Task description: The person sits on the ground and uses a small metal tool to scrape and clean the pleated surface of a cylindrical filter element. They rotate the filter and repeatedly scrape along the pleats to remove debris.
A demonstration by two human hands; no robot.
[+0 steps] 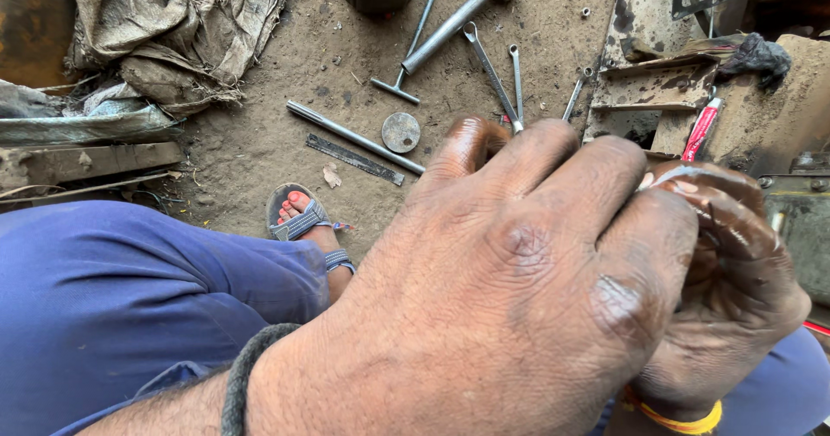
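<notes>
Both hands are bunched close up: the greasy left hand (519,289) curls over the oily right hand (735,289), fingers closed round something hidden, too covered to identify. Long steel spanners (493,73) lie fanned on the dirt beyond, within reach.

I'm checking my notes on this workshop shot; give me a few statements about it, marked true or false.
1. The left hand lies over the right hand. True.
2. Spanners lie on the dirt ground. True.
3. The round metal disc sits in the left hand. False: it lies on the ground.
4. The foot is bare. False: it wears a sandal.
5. The trousers are red. False: blue.
</notes>
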